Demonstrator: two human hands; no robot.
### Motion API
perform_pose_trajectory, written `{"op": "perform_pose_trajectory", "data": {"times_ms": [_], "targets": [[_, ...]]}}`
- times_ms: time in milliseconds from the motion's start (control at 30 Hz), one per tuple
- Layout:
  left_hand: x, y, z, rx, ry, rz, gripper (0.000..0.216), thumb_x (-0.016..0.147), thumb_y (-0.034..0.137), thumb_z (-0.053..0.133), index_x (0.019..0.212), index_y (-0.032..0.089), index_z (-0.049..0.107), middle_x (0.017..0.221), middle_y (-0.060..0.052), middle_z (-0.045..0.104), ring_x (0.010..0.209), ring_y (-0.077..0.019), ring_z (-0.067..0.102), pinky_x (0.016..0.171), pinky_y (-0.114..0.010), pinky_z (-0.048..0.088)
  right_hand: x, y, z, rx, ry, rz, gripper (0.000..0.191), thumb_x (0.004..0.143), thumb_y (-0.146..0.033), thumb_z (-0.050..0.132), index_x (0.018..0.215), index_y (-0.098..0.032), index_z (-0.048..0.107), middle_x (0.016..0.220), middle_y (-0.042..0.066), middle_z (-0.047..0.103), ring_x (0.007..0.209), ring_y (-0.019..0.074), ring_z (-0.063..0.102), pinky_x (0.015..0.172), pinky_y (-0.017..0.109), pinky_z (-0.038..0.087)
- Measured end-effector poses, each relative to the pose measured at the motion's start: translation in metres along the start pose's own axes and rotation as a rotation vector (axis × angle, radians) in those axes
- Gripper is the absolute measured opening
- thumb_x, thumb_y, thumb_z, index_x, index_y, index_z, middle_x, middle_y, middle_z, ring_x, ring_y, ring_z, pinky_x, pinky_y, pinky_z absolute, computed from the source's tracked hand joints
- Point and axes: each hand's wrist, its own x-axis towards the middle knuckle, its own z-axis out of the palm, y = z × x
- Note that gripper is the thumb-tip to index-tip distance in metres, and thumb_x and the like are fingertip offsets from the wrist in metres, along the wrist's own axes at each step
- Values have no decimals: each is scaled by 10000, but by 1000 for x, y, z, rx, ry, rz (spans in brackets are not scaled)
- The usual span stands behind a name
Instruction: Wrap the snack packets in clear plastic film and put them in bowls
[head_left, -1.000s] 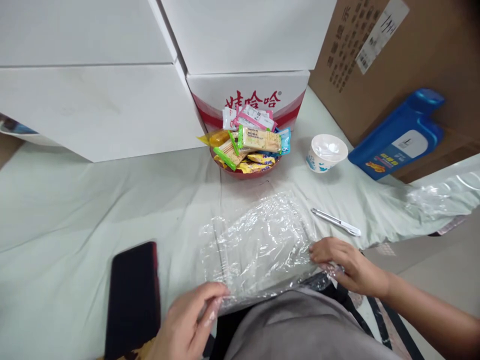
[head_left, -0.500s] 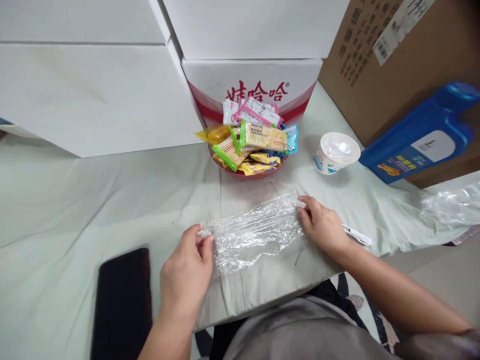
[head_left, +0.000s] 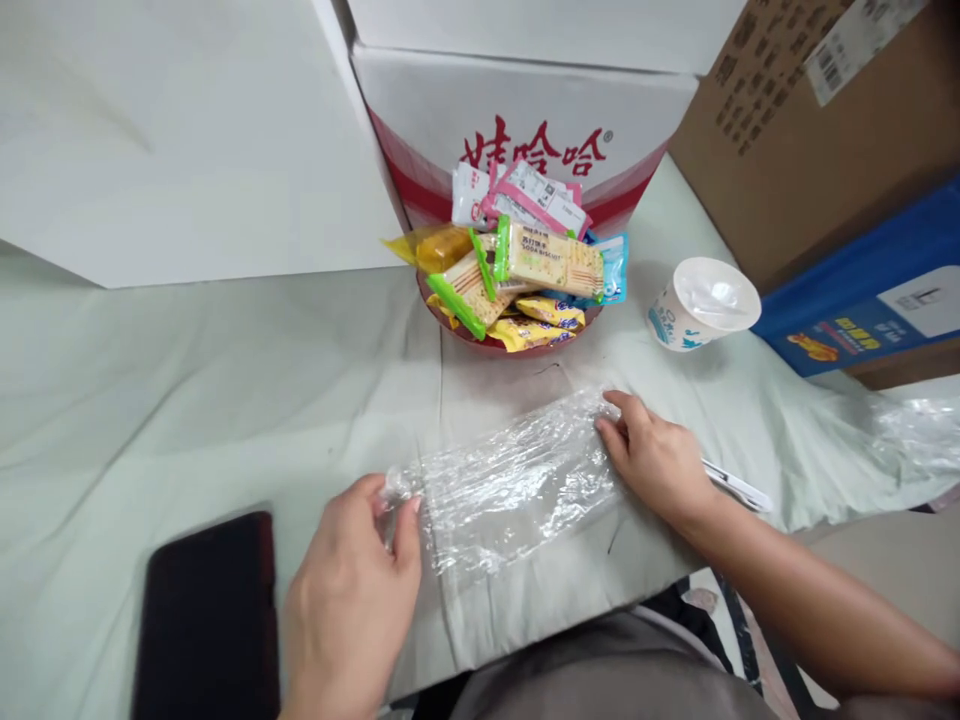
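Observation:
A crinkled sheet of clear plastic film [head_left: 517, 485] stretches between my hands, just above or on the pale green cloth. My left hand [head_left: 356, 585] pinches its left end between thumb and fingers. At the film's upper right corner, my right hand [head_left: 652, 455] grips the edge with thumb and forefinger. Partly behind my right wrist lies a white penlike tool [head_left: 739, 487]. Beyond the film stands a dark red bowl [head_left: 491, 348] heaped with wrapped snacks, soda biscuits [head_left: 551, 258] on top.
A paper cup [head_left: 701, 308] with clear plastic inside stands right of the bowl. A black phone [head_left: 206, 620] lies at the left. White boxes [head_left: 225, 150], a brown carton [head_left: 795, 170] and a blue package [head_left: 862, 300] line the back. More clear plastic [head_left: 919, 430] lies far right.
The film is drawn out a little wider and flatter, my left hand having moved left and down. The camera view has shifted, and both hands keep their hold.

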Motion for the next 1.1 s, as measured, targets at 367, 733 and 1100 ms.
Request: {"op": "perform_pose_trajectory", "data": {"times_ms": [367, 733, 1100], "targets": [[-13, -4, -21, -57, 240, 104, 133, 904, 238, 540, 1019, 191, 584, 844, -48, 605, 720, -195, 596, 632, -341, 523, -2, -2, 0, -49, -63, -12, 378, 985, -387, 403, 1235, -153, 563, 899, 90, 749, 711, 240, 702, 539, 304, 425], [-35, 19, 1, -160, 65, 740, 255, 914, 127, 511, 1139, 175, 620, 1182, -99, 649, 1182, -284, 566, 960, -421, 479, -2, -4, 1, -90, -72, 11, 351, 972, -370, 454, 1232, -160, 562, 890, 74, 750, 706, 235, 699, 551, 293, 409], [-38, 23, 9, -157, 60, 628, 199, 946, 172, 479, 986, 143, 671, 1091, -101, 678, 1111, -286, 584, 916, -429, 473, -4, 2, -32, 55, 237, -314, 217, 935, -290, 536, 1043, -152, 663, 948, 117, 681, 910, 252, 613, 825, 393, 473]]}}
